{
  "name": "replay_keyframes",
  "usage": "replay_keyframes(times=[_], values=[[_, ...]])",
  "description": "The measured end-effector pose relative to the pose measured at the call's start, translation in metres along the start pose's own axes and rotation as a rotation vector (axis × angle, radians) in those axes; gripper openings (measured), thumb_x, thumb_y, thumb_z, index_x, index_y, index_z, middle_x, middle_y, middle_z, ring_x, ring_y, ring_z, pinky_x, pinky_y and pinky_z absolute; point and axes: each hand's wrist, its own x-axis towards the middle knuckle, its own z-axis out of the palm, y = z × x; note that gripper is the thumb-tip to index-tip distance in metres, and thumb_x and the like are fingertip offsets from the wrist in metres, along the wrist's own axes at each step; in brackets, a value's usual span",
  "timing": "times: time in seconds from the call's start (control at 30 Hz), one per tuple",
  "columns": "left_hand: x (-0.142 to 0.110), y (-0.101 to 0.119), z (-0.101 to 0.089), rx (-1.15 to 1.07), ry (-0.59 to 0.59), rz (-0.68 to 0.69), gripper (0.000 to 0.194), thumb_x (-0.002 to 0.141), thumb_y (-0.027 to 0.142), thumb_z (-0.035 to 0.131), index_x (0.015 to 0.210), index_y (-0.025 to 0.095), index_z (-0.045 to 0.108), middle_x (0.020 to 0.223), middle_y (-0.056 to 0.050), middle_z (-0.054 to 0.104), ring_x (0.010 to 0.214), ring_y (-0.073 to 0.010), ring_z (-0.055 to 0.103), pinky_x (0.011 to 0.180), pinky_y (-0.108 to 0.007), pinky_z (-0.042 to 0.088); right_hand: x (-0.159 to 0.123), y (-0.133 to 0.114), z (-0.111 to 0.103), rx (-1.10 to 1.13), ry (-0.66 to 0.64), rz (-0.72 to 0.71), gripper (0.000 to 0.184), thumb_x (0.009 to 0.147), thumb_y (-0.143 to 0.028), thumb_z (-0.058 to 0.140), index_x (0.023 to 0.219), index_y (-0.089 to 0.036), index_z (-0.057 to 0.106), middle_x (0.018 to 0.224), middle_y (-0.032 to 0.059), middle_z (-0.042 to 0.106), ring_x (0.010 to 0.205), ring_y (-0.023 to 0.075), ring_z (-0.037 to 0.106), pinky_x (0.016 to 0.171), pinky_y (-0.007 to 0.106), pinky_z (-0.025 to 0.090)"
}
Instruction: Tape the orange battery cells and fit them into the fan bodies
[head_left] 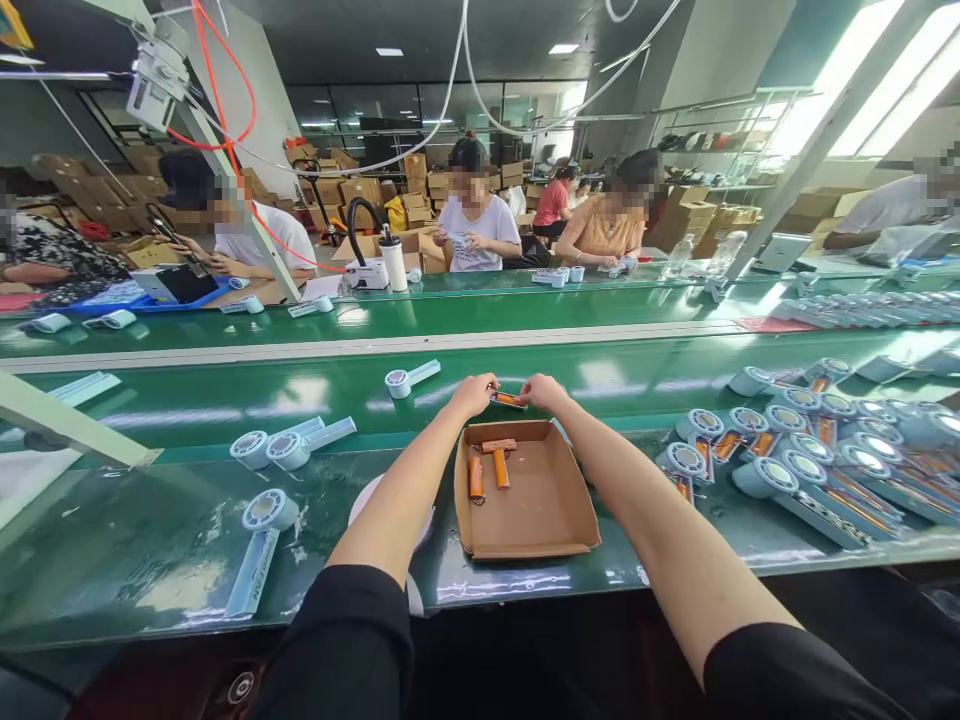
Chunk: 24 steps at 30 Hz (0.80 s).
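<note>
Just beyond the cardboard tray's far edge, my left hand (474,394) and my right hand (545,392) are closed at either end of a small orange battery pack (508,399). A pale edge shows along this piece; whether it belongs to a casing I cannot tell. Below the hands is the shallow cardboard tray (540,510), where several orange battery packs (501,468) with thin wires lie at the far left. On the belt to the left of my left hand lies a light-blue fan-like housing with a round head (399,383).
Light-blue units (772,475) with exposed orange packs and wires crowd the bench at right. More housings (270,510) lie at left. A white round thing (371,500) is partly hidden behind my left forearm. Co-workers (480,225) sit across the green conveyor (360,345).
</note>
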Motion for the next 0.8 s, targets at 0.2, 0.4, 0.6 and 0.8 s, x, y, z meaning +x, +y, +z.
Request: replay_keyframes(times=[0.2, 0.4, 0.6, 0.8], values=[[-0.003, 0.015, -0.012, -0.017, 0.058, 0.064, 0.030, 0.102, 0.039, 0.067, 0.124, 0.018, 0.070, 0.133, -0.011, 0.071, 0.122, -0.0253, 0.068, 0.111, -0.050, 0.053, -0.028, -0.015, -0.016, 0.048, 0.157, 0.082, 0.034, 0.101, -0.038, 0.072, 0.127, -0.016, 0.070, 0.132, 0.0119, 0.071, 0.117, 0.0267, 0.071, 0.101, 0.049, 0.059], [-0.093, -0.014, -0.049, 0.004, 0.146, 0.087, 0.046, 0.094, 0.030, 0.062, 0.138, 0.018, 0.065, 0.148, -0.014, 0.065, 0.145, -0.0316, 0.054, 0.129, -0.053, 0.035, -0.089, 0.020, -0.049, 0.198, 0.232, -0.133, 0.033, 0.104, -0.028, 0.061, 0.133, -0.016, 0.070, 0.125, 0.0105, 0.078, 0.113, 0.0200, 0.072, 0.098, 0.031, 0.053], [-0.286, -0.114, -0.038, 0.264, -0.085, 0.147, 0.058, 0.091, 0.056, 0.064, 0.141, 0.026, 0.069, 0.152, -0.009, 0.065, 0.146, -0.0363, 0.054, 0.121, -0.052, 0.048, -0.184, 0.097, -0.022, 0.477, -0.112, -0.433, 0.044, 0.092, -0.058, 0.066, 0.088, -0.017, 0.079, 0.081, 0.0058, 0.077, 0.077, 0.0205, 0.071, 0.075, 0.033, 0.054], [-0.304, -0.120, -0.018, 0.339, 0.357, 0.386, 0.050, 0.098, 0.037, 0.056, 0.148, 0.035, 0.059, 0.133, -0.004, 0.075, 0.136, -0.0341, 0.060, 0.117, -0.056, 0.049, -0.220, 0.028, 0.013, 0.616, -0.035, -0.495, 0.028, 0.092, -0.044, 0.075, 0.102, -0.017, 0.079, 0.092, 0.0048, 0.079, 0.080, 0.0173, 0.070, 0.075, 0.027, 0.054]])
